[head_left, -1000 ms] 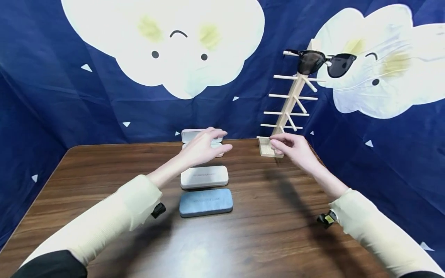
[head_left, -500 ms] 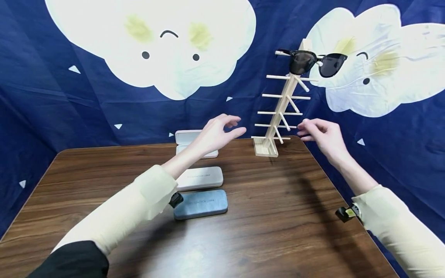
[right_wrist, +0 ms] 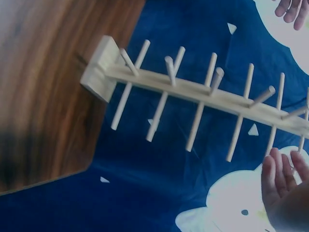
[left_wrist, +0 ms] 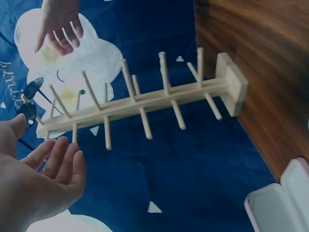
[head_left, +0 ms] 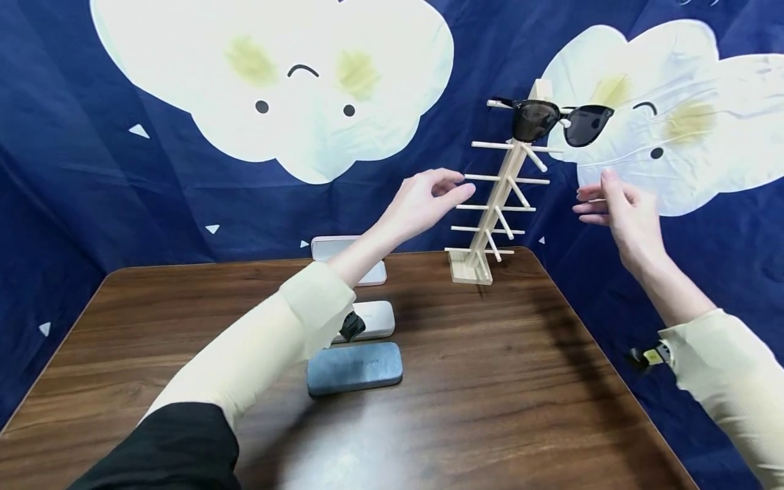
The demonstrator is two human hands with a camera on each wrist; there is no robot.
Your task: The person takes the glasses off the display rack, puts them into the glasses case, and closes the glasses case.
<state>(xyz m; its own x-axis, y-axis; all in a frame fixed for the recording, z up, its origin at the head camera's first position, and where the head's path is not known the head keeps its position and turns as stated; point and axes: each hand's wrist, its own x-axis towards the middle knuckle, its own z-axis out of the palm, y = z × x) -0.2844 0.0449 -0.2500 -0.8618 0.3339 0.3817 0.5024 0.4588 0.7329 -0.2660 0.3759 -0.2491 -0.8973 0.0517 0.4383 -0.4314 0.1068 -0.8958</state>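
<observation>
Black sunglasses [head_left: 534, 121] rest on the top pegs of a wooden peg stand [head_left: 503, 178] at the back right of the table. My left hand [head_left: 429, 201] is raised left of the stand, fingers loosely bent and holding nothing. On the other side, my right hand [head_left: 631, 221] hovers to the right of the stand, below the sunglasses, with nothing in it. In the left wrist view, the left fingers [left_wrist: 60, 164] lie near the sunglasses [left_wrist: 30, 112] at the stand's top end; contact cannot be told. The right wrist view has the right fingers [right_wrist: 280, 176] near the upper pegs.
On the wooden table [head_left: 465, 381] lie a blue glasses case [head_left: 355, 367] and a white case [head_left: 376, 318], partly behind the left sleeve. Behind them sits an open case [head_left: 373, 273], partly covered by the left forearm. A blue curtain [head_left: 257, 204] with clouds hangs behind.
Both hands have risen from near table height. The left hand moved right, away from the open case toward the stand; the right hand moved up and right from the stand's base.
</observation>
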